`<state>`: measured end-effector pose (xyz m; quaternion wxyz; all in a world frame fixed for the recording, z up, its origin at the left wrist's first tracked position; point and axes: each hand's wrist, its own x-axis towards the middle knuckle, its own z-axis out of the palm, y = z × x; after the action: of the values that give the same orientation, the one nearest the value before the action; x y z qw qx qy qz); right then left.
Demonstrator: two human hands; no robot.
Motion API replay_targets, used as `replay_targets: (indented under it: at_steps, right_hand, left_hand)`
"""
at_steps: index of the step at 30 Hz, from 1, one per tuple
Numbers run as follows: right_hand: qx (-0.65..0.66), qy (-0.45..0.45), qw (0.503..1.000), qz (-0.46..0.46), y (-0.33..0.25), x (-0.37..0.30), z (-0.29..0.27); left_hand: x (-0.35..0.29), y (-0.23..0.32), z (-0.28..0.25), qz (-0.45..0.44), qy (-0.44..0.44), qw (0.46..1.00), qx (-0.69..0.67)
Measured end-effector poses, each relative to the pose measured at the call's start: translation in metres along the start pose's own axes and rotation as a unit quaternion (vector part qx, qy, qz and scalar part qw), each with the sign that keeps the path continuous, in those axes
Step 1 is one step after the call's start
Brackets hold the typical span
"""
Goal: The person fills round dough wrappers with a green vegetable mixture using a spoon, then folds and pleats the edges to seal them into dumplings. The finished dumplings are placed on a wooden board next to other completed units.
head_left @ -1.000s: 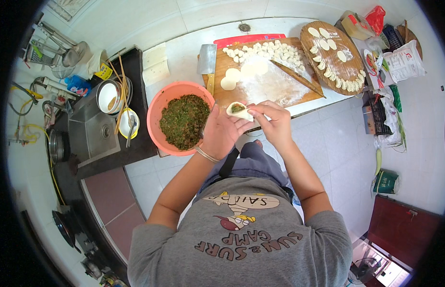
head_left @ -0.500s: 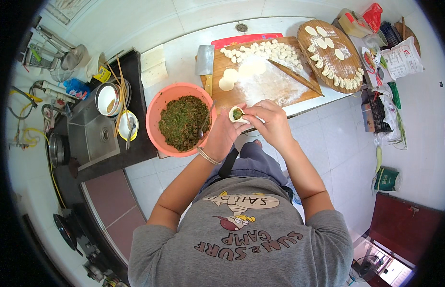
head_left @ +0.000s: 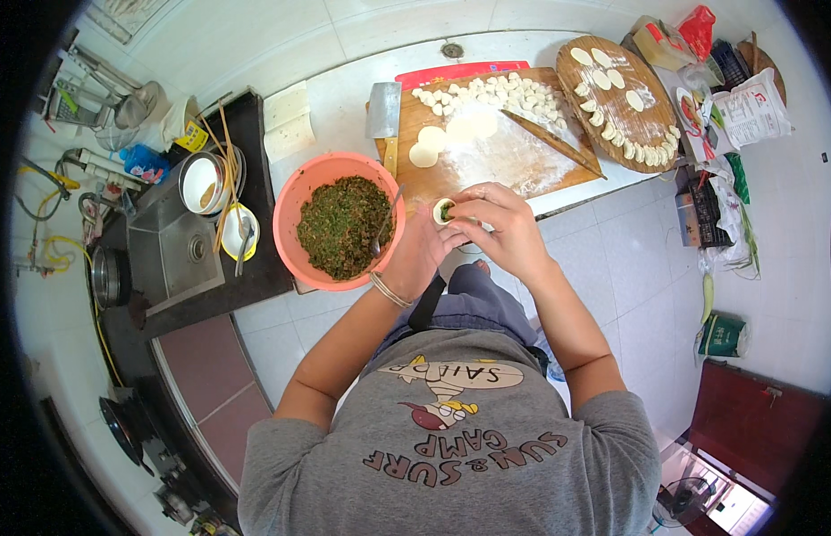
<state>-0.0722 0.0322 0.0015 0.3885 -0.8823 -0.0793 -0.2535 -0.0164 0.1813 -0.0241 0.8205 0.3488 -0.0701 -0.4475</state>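
Note:
Between my hands is a dumpling [head_left: 443, 212], a round dough wrapper partly folded around green filling. My left hand [head_left: 419, 248] cups it from below and the left. The fingers of my right hand [head_left: 500, 225] pinch its edge from the right. Just left of my hands stands a pink bowl [head_left: 283, 234] of chopped green filling [head_left: 339, 225], with a spoon [head_left: 377, 246] in it. Beyond them lies a floured wooden board [head_left: 420, 186] bearing flat wrappers [head_left: 423, 154], small dough pieces [head_left: 496, 92] and a rolling pin [head_left: 551, 143].
A cleaver [head_left: 385, 113] lies across the board's left end. At the right, a round wooden board [head_left: 625, 85] carries shaped dumplings [head_left: 643, 154] and wrappers. A sink [head_left: 170, 259], stacked bowls [head_left: 201, 183] and chopsticks [head_left: 226, 170] are on the left.
The wrapper has been drawn further together around its filling, so less green shows. My right fingers have shifted slightly over its edge, and my left hand stays under it.

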Motion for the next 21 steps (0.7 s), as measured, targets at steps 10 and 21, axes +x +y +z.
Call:
replay_targets:
  at_steps: [10, 21]
  right_hand:
    - [0.038, -0.016, 0.991, 0.128, -0.005, -0.001, -0.001]
    - [-0.020, -0.054, 0.996, 0.066, -0.003, 0.004, -0.005]
  left_hand:
    - [0.000, -0.006, -0.002, -0.015, -0.009, 0.998, 0.059]
    - [0.003, -0.007, -0.010, -0.042, -0.016, 0.997, 0.069]
